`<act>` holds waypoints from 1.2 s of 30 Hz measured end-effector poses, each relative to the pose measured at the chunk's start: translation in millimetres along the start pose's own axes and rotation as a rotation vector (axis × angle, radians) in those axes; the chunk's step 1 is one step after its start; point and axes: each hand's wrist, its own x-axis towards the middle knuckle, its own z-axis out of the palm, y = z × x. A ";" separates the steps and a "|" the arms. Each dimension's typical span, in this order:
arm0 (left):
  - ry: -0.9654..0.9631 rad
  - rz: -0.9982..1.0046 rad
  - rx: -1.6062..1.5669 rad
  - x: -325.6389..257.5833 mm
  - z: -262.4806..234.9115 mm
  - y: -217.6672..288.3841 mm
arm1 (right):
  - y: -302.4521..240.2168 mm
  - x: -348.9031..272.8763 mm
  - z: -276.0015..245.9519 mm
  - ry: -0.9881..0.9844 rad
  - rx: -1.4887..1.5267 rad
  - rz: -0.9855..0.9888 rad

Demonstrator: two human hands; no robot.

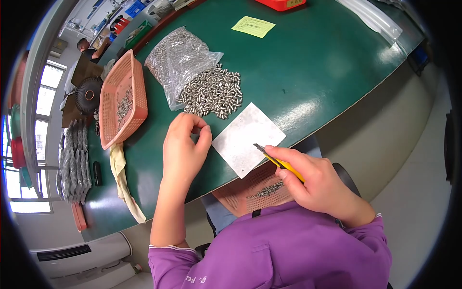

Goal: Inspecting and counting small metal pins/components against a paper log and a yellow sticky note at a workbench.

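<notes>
My right hand [313, 180] grips a yellow utility knife [288, 169], its dark tip over a white square sheet [250, 137] at the table's front edge. My left hand [185, 144] is beside the near side of a heap of small silvery metal pins or screws [214, 91]. Its thumb and forefinger come together in a pinch; whatever is between them is hidden or too small to name. The heap spills from a clear plastic bag [175, 62] full of the same parts. Below the sheet, a pink perforated basket [231, 195] at my lap contains more small metal pieces.
A pink basket [139, 103] with some metal parts stands left on the green table [327, 62]. A pale cloth strip [126, 185], packed bags [74, 164] and a fan [89, 95] are farther left. A yellow slip [253, 27] lies at the back. Another person [89, 48] sits far left.
</notes>
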 end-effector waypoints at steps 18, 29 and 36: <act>0.032 0.128 -0.275 -50.1 24.9 37.4 | 6.3 -1.0 15.8 -0.010 -0.008 -0.022; 0.077 0.120 -0.096 -57.3 21.8 40.5 | -0.1 -2.6 18.8 -0.106 -0.136 0.011; 0.046 0.090 -0.109 -56.0 21.2 43.3 | -4.0 -1.9 19.7 -0.109 -0.222 -0.028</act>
